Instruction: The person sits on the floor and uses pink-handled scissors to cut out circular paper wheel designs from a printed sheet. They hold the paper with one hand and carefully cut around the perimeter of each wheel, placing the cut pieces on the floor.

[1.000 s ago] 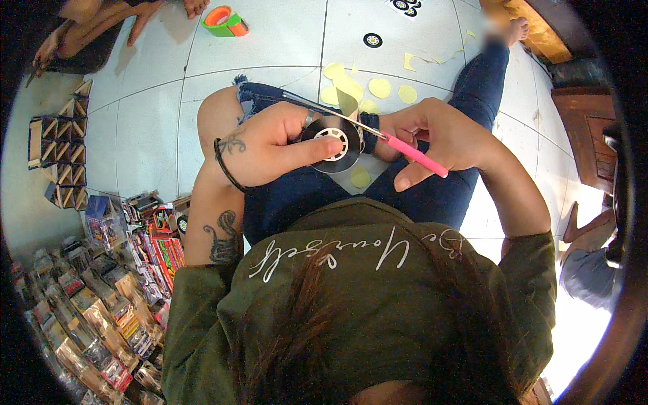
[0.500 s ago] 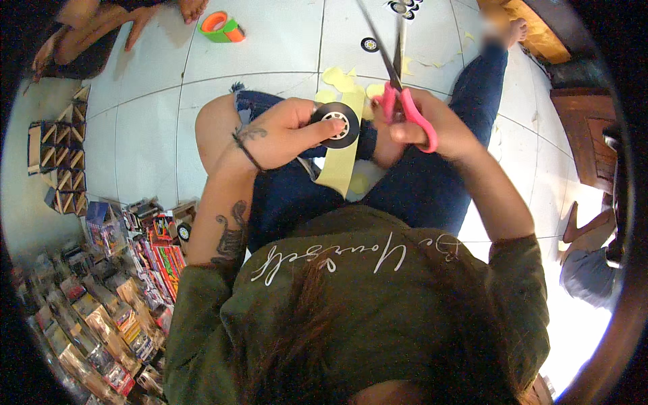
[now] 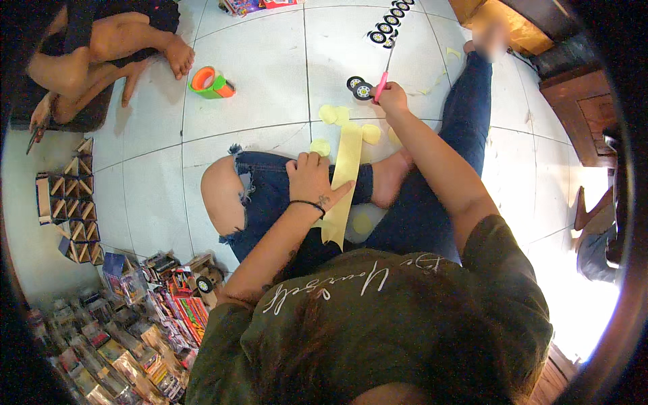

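My right hand is closed around pink-handled scissors, held out over the floor with the blades pointing away from me. Right beside the scissors lie two black wheel cutouts with pale hubs, one partly over the other. My left hand rests on a long pale yellow strip and my jeans, its thumb spread over the strip and no object seen in it. Several yellow round pieces lie around the strip's far end.
More wheel cutouts form a row farther off. An orange and green tape roll stands at the far left, near another person's foot. Packaged goods crowd the lower left, below a wooden rack. Wooden furniture stands at right.
The wheel cutout has left my left hand and two now lie together on the floor. My right hand has reached forward with the scissors. My left hand has come down onto the strip.
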Demonstrator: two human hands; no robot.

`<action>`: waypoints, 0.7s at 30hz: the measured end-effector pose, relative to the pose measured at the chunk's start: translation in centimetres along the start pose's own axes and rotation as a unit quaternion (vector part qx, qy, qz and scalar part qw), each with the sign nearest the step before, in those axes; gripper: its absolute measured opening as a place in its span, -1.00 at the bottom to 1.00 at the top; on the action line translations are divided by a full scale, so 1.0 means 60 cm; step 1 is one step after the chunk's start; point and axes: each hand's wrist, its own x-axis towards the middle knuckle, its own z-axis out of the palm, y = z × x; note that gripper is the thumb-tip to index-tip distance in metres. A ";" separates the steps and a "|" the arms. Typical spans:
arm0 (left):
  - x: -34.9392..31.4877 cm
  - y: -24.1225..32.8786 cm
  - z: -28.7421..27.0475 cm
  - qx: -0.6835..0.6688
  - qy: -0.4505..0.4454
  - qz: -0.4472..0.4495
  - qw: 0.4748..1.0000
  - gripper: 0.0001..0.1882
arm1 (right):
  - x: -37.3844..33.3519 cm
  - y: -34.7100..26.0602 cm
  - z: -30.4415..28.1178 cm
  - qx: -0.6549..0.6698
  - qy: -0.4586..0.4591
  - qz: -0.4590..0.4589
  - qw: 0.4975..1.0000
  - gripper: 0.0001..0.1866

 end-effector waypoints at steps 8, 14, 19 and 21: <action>-0.006 0.002 0.003 0.126 0.007 0.162 0.979 -0.36 | 0.025 0.011 0.008 -0.099 0.059 0.010 0.993 -0.69; -0.018 -0.027 0.012 0.133 -0.090 0.482 0.861 -0.42 | -0.074 -0.003 -0.112 0.040 -0.038 0.006 0.998 -0.68; 0.014 -0.012 0.011 0.138 -0.004 0.557 0.819 -0.57 | -0.151 -0.036 -0.148 0.116 -0.033 0.052 0.991 -0.68; 0.026 -0.013 -0.012 -0.052 0.040 0.482 0.874 -0.70 | -0.182 -0.057 -0.147 0.106 -0.046 -0.022 0.993 -0.68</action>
